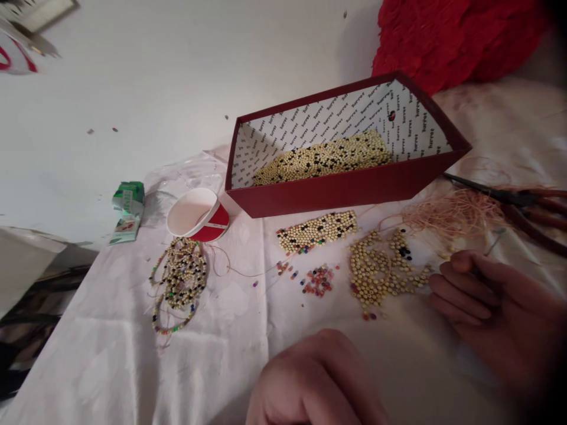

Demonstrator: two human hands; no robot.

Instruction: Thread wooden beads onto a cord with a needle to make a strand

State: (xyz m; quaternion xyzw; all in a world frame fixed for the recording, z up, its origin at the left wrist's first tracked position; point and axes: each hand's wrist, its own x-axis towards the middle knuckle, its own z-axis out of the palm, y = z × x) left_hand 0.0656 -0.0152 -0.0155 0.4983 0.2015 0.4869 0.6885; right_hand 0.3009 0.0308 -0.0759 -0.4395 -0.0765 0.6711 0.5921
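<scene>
Nearest, the left hand [314, 383] and right hand [491, 301] are curled, though whether anything is held cannot be told, while just beyond the right, loose cream beads [367, 268] are scattered, probably light, hard, easily rolled and best pinched singly by their sides.

One head-worn view, facing forward and down across a white cloth-covered table [225, 366].
The lens is nearest the person's bare left hand [314, 383], cropped by the bottom edge, and bare right hand [500, 307], running off at the right; it looks down into a long, open, dark-red box [328, 193] farther out, with ruffled red material [456, 41] beyond.
</scene>
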